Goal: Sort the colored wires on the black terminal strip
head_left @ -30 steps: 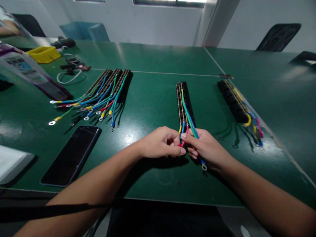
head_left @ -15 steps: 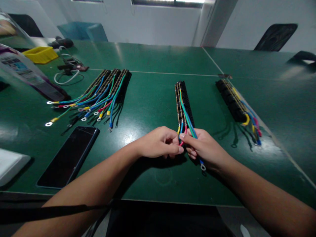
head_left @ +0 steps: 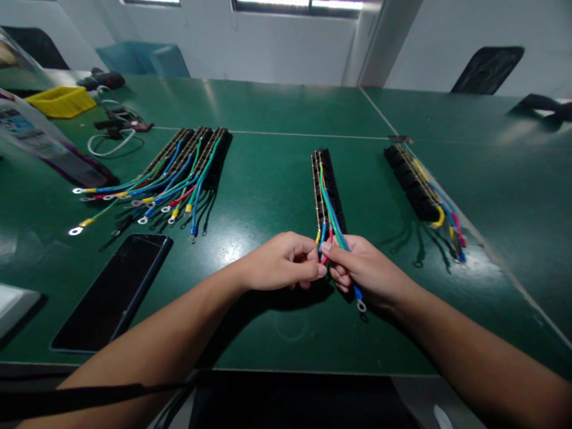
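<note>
A black terminal strip (head_left: 336, 196) with rows of metal contacts lies in front of me, coloured wires running off its near end. My right hand (head_left: 370, 268) is closed around the green and blue wires (head_left: 333, 217); a blue-sleeved ring terminal (head_left: 361, 305) sticks out below it. Pinched between thumb and fingers of my left hand (head_left: 283, 262) is the red wire (head_left: 325, 260), whose end is hidden. Short yellow and blue wires (head_left: 322, 231) also run down between both hands, their ends covered by fingers.
Several wired strips (head_left: 196, 152) lie at left, ring terminals toward me. Another wired strip (head_left: 411, 182) lies at right. A phone (head_left: 114, 292), a plastic package (head_left: 49, 140), a yellow bin (head_left: 62, 102) and a white cable (head_left: 111, 149) are on the green table (head_left: 268, 333).
The whole view has shifted slightly, so things appear a little farther left. Both hands keep the same hold on the wires, with little visible movement against the strip.
</note>
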{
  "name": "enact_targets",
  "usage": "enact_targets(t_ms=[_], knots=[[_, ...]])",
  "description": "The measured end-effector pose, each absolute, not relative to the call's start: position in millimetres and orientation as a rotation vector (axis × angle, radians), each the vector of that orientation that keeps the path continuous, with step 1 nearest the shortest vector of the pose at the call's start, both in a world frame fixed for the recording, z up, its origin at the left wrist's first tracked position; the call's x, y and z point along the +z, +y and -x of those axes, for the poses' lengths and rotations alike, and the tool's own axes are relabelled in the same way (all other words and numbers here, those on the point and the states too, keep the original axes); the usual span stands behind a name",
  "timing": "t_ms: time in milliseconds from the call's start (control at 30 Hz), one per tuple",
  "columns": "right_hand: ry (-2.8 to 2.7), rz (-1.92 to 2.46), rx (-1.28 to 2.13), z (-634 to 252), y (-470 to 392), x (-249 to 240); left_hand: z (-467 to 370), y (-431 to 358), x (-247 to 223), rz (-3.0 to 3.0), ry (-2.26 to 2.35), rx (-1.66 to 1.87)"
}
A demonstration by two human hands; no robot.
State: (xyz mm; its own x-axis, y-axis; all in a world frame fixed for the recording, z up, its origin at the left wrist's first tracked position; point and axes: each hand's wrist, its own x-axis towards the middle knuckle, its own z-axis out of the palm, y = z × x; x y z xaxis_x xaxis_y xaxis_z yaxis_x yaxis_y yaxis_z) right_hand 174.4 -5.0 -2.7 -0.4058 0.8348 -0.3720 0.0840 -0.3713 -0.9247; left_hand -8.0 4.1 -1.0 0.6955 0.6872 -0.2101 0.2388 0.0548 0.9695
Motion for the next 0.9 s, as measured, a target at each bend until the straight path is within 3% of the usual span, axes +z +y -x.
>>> enact_targets(t_ms=[900], knots=[[-1.341, 1.341, 1.824, -175.6, -5.5, -0.1, 8.9, 0.1, 3.9, -1.649, 0.868, 0.384]])
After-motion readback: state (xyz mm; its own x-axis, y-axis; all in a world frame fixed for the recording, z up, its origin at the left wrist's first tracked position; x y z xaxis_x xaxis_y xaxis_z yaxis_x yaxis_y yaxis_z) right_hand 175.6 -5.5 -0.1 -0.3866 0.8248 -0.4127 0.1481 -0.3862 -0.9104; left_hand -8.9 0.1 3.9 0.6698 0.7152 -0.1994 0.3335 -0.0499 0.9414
